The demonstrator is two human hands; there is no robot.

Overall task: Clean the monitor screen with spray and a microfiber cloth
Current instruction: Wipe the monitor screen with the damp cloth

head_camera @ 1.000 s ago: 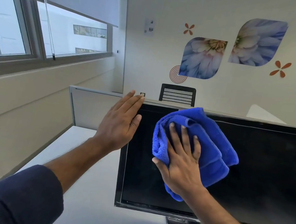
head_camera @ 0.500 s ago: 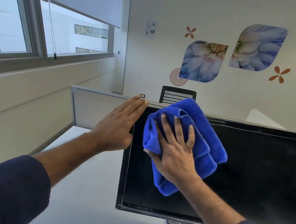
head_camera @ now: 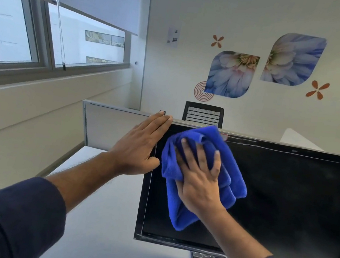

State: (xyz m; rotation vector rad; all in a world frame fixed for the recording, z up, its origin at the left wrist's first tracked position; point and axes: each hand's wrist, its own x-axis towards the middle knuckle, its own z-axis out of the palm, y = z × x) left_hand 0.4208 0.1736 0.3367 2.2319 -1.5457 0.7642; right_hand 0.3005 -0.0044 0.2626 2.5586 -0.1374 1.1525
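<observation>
My two dark sleeves come in at 7 and 5 o'clock. My right hand (head_camera: 197, 182) lies flat, fingers spread, pressing one bunched blue cloth (head_camera: 199, 176) onto the upper left of the dark screen, hiding that patch of glass. At 9 o'clock from it, my left hand (head_camera: 140, 146) rests flat, fingers together, on the monitor (head_camera: 285, 198) top left corner. One monitor stands on the white desk (head_camera: 97, 227). Beyond, at 12 o'clock, one partition (head_camera: 111, 127), one black chair (head_camera: 203, 113), two flower pictures (head_camera: 230, 74).
</observation>
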